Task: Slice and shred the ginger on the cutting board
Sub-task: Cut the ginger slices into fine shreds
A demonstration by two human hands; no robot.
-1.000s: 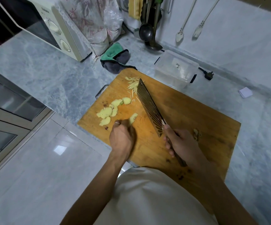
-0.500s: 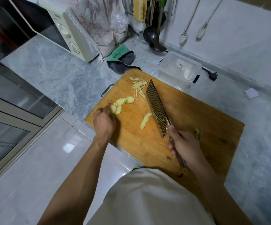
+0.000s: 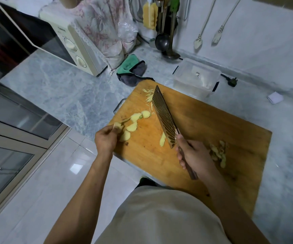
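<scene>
Ginger slices (image 3: pixel 133 126) lie by the left edge of the wooden cutting board (image 3: pixel 212 124), shreds (image 3: pixel 149 96) near its far corner, one slice (image 3: pixel 162 140) beside the cleaver (image 3: pixel 164 117). The left hand (image 3: pixel 106 140) pinches a slice; the right hand (image 3: pixel 194 154) grips the cleaver's handle. Peelings (image 3: pixel 218 152) lie right of it. The board rests on the marble desk (image 3: pixel 63 88).

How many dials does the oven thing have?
2. Both are on the microwave's front panel: the upper dial and the lower dial beneath it.
</scene>
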